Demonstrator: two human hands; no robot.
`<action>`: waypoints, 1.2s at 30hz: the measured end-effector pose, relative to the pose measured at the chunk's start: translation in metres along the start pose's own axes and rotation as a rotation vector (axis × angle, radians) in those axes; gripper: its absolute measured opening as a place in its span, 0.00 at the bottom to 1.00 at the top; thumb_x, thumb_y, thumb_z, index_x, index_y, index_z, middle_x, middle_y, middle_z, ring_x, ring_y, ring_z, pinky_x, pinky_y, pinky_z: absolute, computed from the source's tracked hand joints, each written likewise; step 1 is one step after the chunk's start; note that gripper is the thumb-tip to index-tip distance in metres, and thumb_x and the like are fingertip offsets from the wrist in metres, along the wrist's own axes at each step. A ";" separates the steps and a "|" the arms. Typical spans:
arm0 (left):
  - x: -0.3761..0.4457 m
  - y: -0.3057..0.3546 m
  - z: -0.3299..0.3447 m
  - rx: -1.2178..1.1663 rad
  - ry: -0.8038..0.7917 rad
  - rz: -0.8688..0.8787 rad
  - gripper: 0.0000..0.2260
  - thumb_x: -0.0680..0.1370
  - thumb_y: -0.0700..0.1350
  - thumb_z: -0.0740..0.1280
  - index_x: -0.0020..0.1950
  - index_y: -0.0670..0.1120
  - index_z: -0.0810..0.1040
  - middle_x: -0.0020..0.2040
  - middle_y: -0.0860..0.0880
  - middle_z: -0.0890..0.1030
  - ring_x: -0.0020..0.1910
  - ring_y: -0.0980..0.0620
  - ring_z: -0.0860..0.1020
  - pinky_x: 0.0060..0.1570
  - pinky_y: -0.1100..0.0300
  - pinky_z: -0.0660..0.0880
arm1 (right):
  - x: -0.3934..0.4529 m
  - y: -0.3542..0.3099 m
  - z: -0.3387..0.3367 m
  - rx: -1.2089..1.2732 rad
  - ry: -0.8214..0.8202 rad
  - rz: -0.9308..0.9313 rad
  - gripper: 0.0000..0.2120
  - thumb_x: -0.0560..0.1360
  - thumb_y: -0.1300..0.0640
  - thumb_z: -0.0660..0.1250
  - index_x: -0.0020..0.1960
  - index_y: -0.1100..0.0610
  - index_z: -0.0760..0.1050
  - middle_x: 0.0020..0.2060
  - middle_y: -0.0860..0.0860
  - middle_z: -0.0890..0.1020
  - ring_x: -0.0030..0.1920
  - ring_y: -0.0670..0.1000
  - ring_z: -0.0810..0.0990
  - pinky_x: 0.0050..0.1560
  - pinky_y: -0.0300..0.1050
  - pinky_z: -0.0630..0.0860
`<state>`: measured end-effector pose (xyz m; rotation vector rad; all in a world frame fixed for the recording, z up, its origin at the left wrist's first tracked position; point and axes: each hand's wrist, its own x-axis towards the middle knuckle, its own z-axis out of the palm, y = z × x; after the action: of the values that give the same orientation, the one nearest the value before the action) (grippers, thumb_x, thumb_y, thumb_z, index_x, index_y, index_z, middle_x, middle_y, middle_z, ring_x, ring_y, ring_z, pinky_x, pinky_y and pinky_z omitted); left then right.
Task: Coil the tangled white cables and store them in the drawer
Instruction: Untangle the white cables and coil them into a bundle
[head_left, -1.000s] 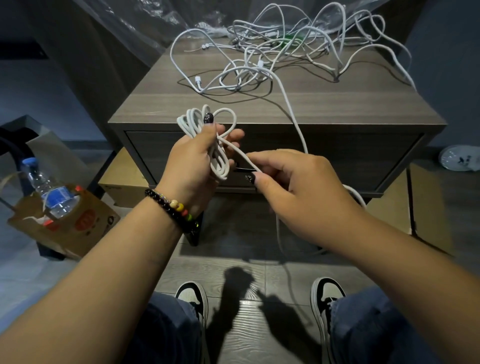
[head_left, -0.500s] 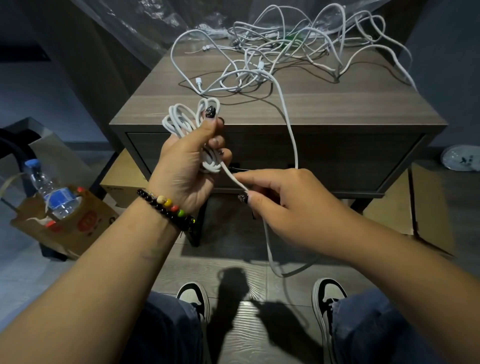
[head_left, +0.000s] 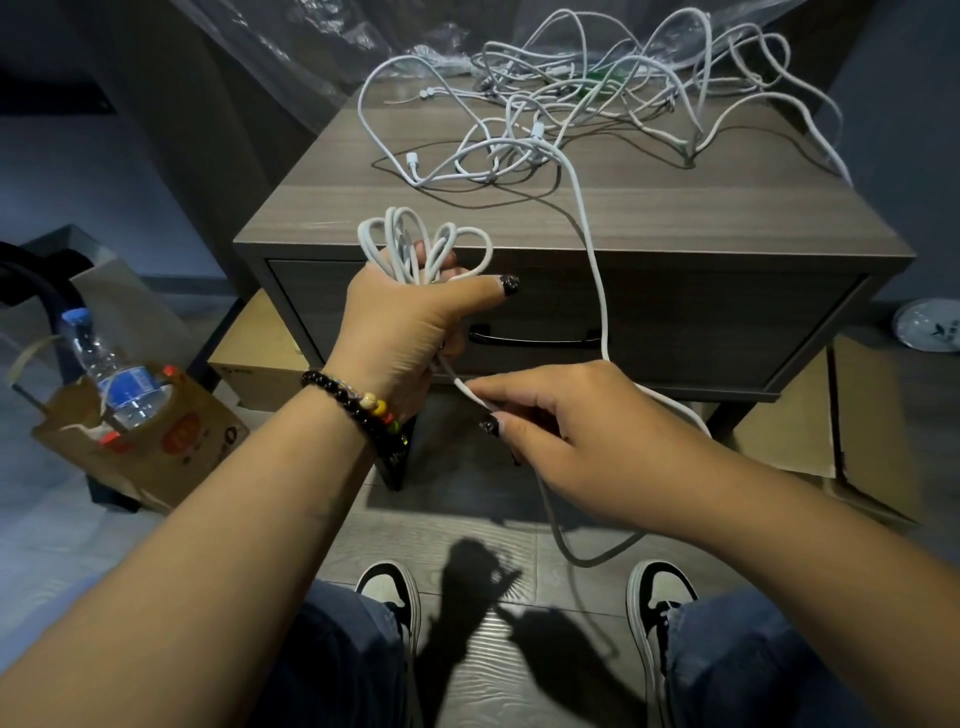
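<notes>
My left hand (head_left: 410, 322) grips a bundle of white cable loops (head_left: 415, 244) in front of the nightstand's shut drawer (head_left: 675, 322). From the bottom of that fist a strand runs down to my right hand (head_left: 582, 431), which pinches the white cable (head_left: 470, 392) between thumb and forefinger. The same cable hangs in a slack loop (head_left: 587, 558) toward the floor and climbs over the drawer front to the tangled pile of white cables (head_left: 587, 104) on the nightstand top (head_left: 415, 208). The drawer's black handle (head_left: 535, 338) is partly hidden by my left hand.
A paper bag (head_left: 176, 441) with a water bottle (head_left: 114, 374) stands on the floor at the left. Cardboard boxes (head_left: 872, 415) lie under and beside the nightstand. A white plate (head_left: 930, 327) rests on the floor at the far right. My shoes (head_left: 389, 592) are below.
My left hand turned its back toward me and rose in front of the drawer. My right hand slid down the cable, lower and to the right, and the slack loop dropped toward the floor.
</notes>
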<state>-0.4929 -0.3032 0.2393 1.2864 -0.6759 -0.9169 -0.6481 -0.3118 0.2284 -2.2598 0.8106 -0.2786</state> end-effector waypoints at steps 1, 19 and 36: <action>0.000 0.000 0.000 0.001 -0.003 -0.008 0.16 0.68 0.32 0.74 0.44 0.46 0.72 0.31 0.51 0.72 0.24 0.57 0.68 0.23 0.66 0.63 | -0.001 0.000 0.000 0.000 -0.001 0.003 0.16 0.80 0.55 0.62 0.66 0.42 0.75 0.49 0.44 0.82 0.44 0.44 0.80 0.47 0.45 0.79; 0.001 -0.004 0.002 0.135 0.061 -0.040 0.11 0.71 0.36 0.73 0.39 0.46 0.72 0.28 0.51 0.72 0.21 0.58 0.67 0.22 0.67 0.63 | -0.001 -0.002 0.002 -0.039 -0.039 0.001 0.14 0.80 0.55 0.62 0.64 0.45 0.77 0.45 0.44 0.82 0.41 0.44 0.80 0.45 0.47 0.79; 0.002 -0.002 0.002 0.101 0.067 -0.021 0.09 0.76 0.45 0.69 0.39 0.47 0.72 0.26 0.53 0.67 0.21 0.58 0.65 0.22 0.67 0.63 | 0.000 0.001 0.002 -0.046 -0.027 -0.015 0.15 0.80 0.55 0.62 0.64 0.45 0.76 0.45 0.46 0.83 0.40 0.48 0.81 0.45 0.51 0.79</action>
<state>-0.4943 -0.3061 0.2372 1.4096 -0.6641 -0.8617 -0.6475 -0.3116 0.2261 -2.3082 0.7935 -0.2386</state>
